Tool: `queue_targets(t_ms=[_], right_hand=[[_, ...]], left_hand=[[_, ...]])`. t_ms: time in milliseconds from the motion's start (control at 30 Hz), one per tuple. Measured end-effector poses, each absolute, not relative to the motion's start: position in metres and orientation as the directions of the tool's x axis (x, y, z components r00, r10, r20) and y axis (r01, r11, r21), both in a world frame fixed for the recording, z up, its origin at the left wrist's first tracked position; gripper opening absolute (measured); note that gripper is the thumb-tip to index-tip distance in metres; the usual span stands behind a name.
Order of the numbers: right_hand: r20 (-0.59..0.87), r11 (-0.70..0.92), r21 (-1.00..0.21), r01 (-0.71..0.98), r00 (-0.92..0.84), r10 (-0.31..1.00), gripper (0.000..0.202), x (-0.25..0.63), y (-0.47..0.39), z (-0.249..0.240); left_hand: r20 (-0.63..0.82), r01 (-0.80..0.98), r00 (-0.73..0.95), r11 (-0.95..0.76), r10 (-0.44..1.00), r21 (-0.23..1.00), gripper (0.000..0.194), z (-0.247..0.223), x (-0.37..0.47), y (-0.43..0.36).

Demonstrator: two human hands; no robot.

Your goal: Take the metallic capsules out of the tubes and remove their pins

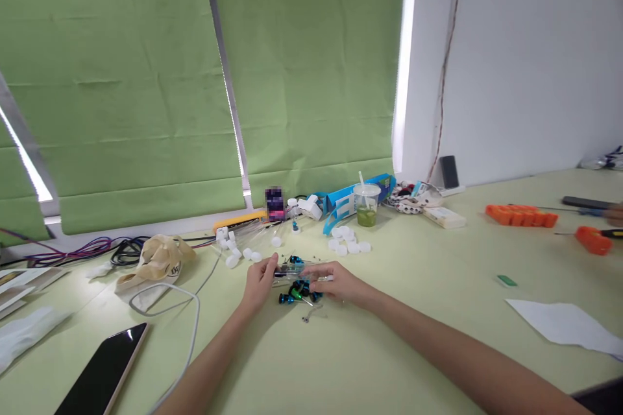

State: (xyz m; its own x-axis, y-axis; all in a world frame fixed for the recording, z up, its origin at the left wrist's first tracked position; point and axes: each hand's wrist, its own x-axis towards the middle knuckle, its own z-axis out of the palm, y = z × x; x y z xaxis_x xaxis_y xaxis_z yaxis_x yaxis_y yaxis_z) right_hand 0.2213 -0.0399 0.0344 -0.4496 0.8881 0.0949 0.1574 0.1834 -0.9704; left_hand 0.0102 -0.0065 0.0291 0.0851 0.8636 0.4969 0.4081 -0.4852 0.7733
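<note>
A clear plastic bag (291, 272) stretches between my two hands, with dark pieces showing in or behind it. My left hand (260, 282) grips its left end, thumb on top. On the right side, my right hand (338, 283) pinches the bag with bent fingers; a small white piece shows by its fingertips, too small to name. Just below lie several small blue-and-black parts (286, 299) and a green piece with a thin metal shaft (296, 294). A small grey metal bit (305, 319) is nearer to me.
White round caps (343, 248) lie behind my hands, near a plastic cup (366, 207) with green liquid. At left are a cloth bag (158, 259), grey cable (195, 311) and phone (104, 369). Orange holder (520, 215), paper (559, 323) and another person's hand (615, 214) are at right.
</note>
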Motion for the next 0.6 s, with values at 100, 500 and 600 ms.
queue_targets(t_ms=[100, 500, 600], right_hand=[[0.051, 0.100, -0.990, 0.095, -0.426, 0.903, 0.037, 0.222, -0.038, 0.031], [0.189, 0.264, -0.912, 0.313, -0.248, 0.950, 0.030, 0.253, -0.021, 0.037], [0.618, 0.467, -0.716, 0.519, 0.159, 0.770, 0.024, 0.289, -0.010, 0.050]], left_hand=[[0.505, 0.430, 0.063, -0.480, 0.861, 0.765, 0.047, 0.030, 0.008, -0.007], [0.457, 0.438, -0.059, -0.388, 0.888, 0.811, 0.047, 0.023, 0.000, 0.002], [0.409, 0.408, -0.148, -0.321, 0.901, 0.855, 0.049, 0.018, -0.009, 0.009]])
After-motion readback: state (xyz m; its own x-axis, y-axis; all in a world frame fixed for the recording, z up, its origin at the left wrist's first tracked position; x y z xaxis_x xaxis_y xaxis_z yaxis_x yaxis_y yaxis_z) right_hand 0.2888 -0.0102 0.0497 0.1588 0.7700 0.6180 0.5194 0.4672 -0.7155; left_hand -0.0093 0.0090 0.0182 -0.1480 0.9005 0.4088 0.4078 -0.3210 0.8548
